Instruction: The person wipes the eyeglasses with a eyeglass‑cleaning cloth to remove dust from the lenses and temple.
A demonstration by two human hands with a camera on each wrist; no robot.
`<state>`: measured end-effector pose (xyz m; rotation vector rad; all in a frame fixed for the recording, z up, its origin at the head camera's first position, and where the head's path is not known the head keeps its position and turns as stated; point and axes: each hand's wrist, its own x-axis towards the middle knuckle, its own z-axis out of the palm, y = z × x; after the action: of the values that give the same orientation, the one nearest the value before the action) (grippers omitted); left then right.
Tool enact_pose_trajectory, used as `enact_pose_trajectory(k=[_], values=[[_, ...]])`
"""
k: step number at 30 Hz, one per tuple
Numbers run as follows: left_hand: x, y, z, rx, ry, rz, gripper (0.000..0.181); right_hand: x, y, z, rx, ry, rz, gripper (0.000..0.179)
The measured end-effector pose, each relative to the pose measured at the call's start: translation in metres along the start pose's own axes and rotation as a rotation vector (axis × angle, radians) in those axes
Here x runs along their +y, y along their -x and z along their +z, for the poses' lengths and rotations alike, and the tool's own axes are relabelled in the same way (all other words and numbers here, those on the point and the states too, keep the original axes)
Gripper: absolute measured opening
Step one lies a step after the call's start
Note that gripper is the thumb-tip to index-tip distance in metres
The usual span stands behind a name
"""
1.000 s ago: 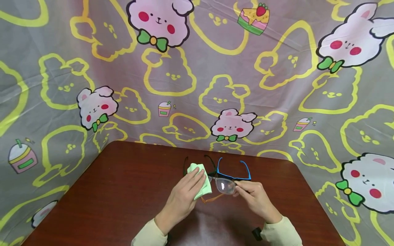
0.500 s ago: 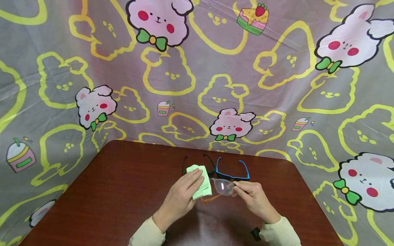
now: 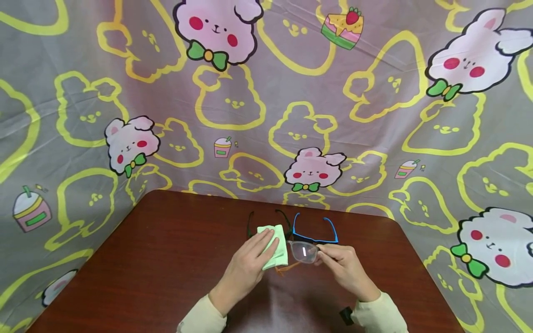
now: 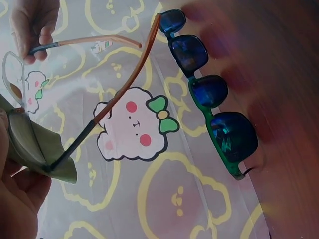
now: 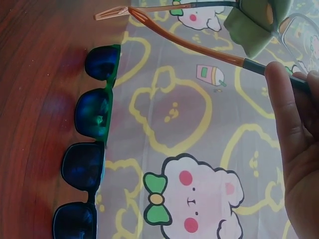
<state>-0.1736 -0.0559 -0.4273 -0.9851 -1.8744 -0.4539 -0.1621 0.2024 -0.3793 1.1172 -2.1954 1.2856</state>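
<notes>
My left hand (image 3: 245, 268) presses a folded light green cloth (image 3: 280, 258) around one lens of a pair of clear-rimmed eyeglasses (image 3: 304, 252). In the left wrist view the thumb (image 4: 34, 188) is on the near side of the cloth, which hides part of that lens. My right hand (image 3: 345, 268) pinches the glasses at the other end, where the temple meets the frame. That other lens is uncovered and catches a light reflection. Both temples are unfolded, dark near the hinge and orange (image 5: 192, 48) toward the tip, and point toward the body.
Behind the hands, two pairs of sunglasses stand side by side on the brown table (image 3: 166, 259): a dark green-framed pair (image 4: 233, 138), and a blue-framed pair (image 3: 315, 240) to its right. A cartoon-print curtain (image 3: 250, 138) encloses the table's back and sides.
The cloth and the left fingers have shifted slightly right and down over the lens. The right hand keeps its grip on the eyeglasses almost in place. The sunglasses have stayed put.
</notes>
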Motion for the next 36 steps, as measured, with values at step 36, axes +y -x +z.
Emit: enact_pose_trajectory(k=[36], values=[[0.016, -0.011, 0.003, -0.099, -0.023, 0.093, 0.04, 0.012, -0.009, 0.008, -0.086, -0.134, -0.092, 0.032]])
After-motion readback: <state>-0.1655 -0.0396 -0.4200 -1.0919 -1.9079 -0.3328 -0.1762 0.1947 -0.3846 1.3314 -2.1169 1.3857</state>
